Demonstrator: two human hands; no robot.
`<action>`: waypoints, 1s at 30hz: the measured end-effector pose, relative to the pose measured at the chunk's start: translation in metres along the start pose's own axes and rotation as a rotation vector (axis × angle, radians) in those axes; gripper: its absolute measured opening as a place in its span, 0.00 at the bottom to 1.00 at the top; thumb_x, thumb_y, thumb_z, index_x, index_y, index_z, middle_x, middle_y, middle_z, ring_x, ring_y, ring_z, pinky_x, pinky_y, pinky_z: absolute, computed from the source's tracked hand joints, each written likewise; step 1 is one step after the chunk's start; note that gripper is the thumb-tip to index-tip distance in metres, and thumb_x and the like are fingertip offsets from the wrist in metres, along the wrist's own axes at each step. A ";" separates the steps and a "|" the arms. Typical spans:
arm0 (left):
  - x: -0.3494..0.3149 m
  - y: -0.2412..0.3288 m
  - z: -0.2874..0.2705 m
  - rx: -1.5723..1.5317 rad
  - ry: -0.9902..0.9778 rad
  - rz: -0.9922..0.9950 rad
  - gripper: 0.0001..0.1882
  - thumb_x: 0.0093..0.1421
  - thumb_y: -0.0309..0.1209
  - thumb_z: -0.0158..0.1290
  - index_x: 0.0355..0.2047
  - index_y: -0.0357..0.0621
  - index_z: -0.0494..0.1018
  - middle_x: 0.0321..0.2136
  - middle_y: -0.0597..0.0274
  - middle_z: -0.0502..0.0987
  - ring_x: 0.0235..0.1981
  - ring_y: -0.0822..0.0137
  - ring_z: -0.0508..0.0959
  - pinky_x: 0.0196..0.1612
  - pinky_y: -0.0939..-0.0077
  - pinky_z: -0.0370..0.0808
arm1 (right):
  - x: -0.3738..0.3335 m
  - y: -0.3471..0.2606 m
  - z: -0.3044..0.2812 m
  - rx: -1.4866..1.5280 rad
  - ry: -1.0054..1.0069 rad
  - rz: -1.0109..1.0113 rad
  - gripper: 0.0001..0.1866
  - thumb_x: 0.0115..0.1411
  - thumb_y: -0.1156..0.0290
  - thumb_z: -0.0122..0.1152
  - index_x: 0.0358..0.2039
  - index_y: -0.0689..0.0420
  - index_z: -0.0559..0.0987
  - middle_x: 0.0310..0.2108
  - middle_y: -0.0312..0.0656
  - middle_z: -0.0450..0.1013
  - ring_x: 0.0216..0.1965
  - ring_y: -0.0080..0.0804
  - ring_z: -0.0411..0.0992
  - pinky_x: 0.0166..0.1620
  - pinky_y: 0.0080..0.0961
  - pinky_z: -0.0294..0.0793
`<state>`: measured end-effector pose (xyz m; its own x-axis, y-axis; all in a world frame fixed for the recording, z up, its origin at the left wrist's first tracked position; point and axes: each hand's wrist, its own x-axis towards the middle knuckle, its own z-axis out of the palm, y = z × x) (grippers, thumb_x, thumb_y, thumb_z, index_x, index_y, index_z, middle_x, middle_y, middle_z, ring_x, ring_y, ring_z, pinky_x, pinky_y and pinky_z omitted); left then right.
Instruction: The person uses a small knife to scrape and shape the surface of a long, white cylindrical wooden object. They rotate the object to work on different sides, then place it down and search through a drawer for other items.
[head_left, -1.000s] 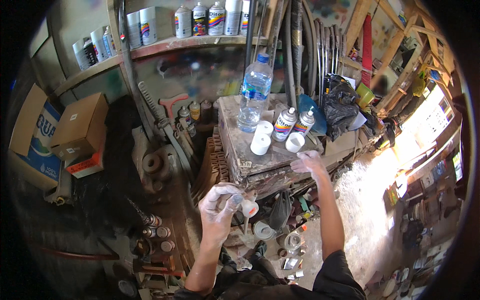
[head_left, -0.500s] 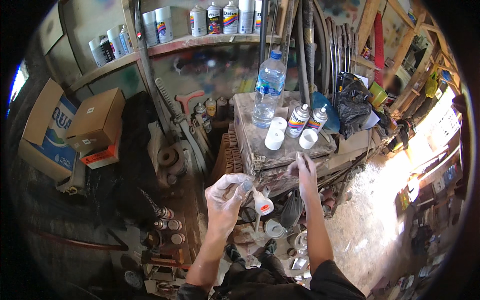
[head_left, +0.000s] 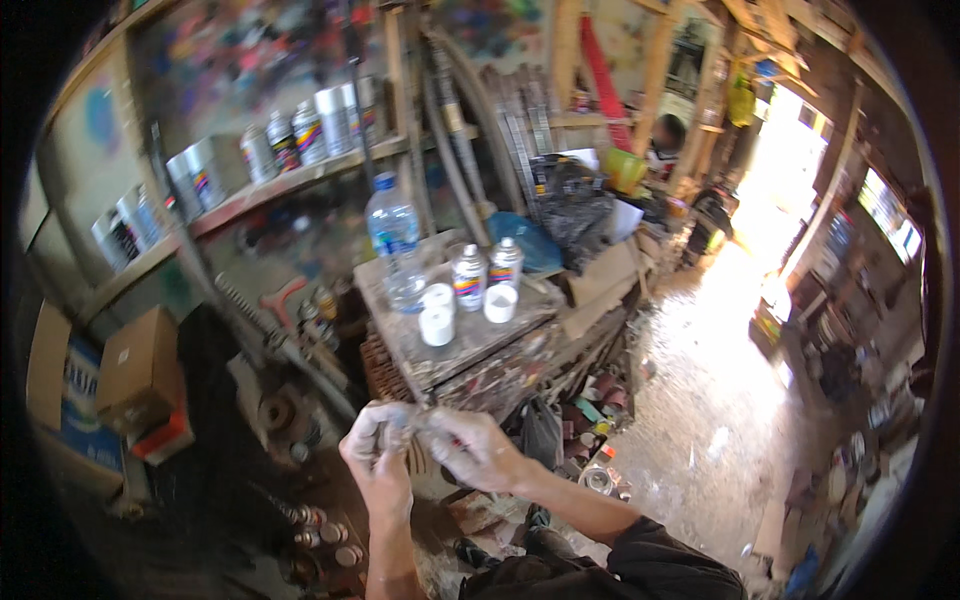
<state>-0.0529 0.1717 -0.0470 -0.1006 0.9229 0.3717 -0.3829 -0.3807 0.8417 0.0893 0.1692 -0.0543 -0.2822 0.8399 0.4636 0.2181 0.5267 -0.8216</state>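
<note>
My left hand (head_left: 378, 445) is raised in front of the bench, its fingers curled in a pinch and dusted with pale powder. Against it my right hand (head_left: 474, 448) is closed, fingertips meeting the left ones. Whatever lies between them is small, blurred and mostly covered by the fingers. Just beyond the hands is the paint-stained wooden bench (head_left: 480, 368). On it are a clear water bottle (head_left: 397, 245) with a blue cap, two spray cans, the nearer-left one (head_left: 468, 278) and the right one (head_left: 506, 264), and several white caps, one (head_left: 500, 304) standing apart by the cans.
A shelf (head_left: 280, 190) with several spray cans runs along the back wall. Cardboard boxes (head_left: 140, 370) stand at the left. Black plastic bags (head_left: 575, 205) lie right of the bench. Sunlit floor (head_left: 690, 400) stretches along the right, with clutter beside it.
My right hand has come in from the right, closing against the left. The white rounded piece with an orange sticker below the left hand no longer shows. The view has swung right.
</note>
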 end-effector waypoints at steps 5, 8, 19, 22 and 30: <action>-0.009 0.000 0.025 -0.357 0.090 -0.257 0.05 0.66 0.23 0.49 0.35 0.37 0.74 0.31 0.66 0.75 0.33 0.75 0.73 0.39 0.79 0.69 | -0.012 0.003 -0.001 -0.129 0.197 -0.226 0.12 0.61 0.75 0.56 0.45 0.65 0.75 0.27 0.48 0.71 0.26 0.45 0.73 0.30 0.34 0.73; -0.007 -0.006 0.039 0.488 -0.017 0.480 0.05 0.62 0.25 0.48 0.30 0.37 0.70 0.26 0.60 0.72 0.30 0.62 0.72 0.36 0.71 0.70 | -0.022 -0.006 -0.002 -0.107 0.263 -0.152 0.10 0.62 0.73 0.57 0.42 0.65 0.73 0.27 0.53 0.71 0.26 0.53 0.72 0.30 0.36 0.72; 0.020 0.007 0.026 0.515 0.071 0.686 0.06 0.59 0.28 0.58 0.29 0.37 0.76 0.28 0.57 0.78 0.34 0.62 0.77 0.37 0.70 0.74 | -0.035 -0.029 -0.015 0.037 0.416 0.025 0.09 0.67 0.71 0.52 0.43 0.62 0.74 0.26 0.44 0.74 0.26 0.25 0.71 0.32 0.26 0.72; 0.016 0.006 0.016 -0.137 -0.003 0.138 0.05 0.63 0.25 0.54 0.37 0.36 0.72 0.36 0.58 0.76 0.37 0.69 0.76 0.44 0.72 0.72 | -0.032 -0.031 -0.017 0.007 0.403 -0.109 0.09 0.64 0.78 0.55 0.45 0.64 0.74 0.33 0.44 0.75 0.30 0.25 0.71 0.35 0.22 0.73; -0.020 -0.009 0.003 -0.273 -0.441 -0.167 0.07 0.58 0.26 0.61 0.36 0.35 0.79 0.55 0.46 0.71 0.50 0.61 0.75 0.50 0.70 0.74 | -0.034 -0.023 -0.003 0.010 0.293 -0.114 0.25 0.65 0.79 0.55 0.59 0.62 0.55 0.46 0.51 0.72 0.47 0.34 0.74 0.49 0.27 0.73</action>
<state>-0.0447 0.1566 -0.0609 0.3542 0.8358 0.4196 -0.5908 -0.1478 0.7932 0.0967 0.1291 -0.0504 -0.0233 0.7781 0.6277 0.1905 0.6199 -0.7612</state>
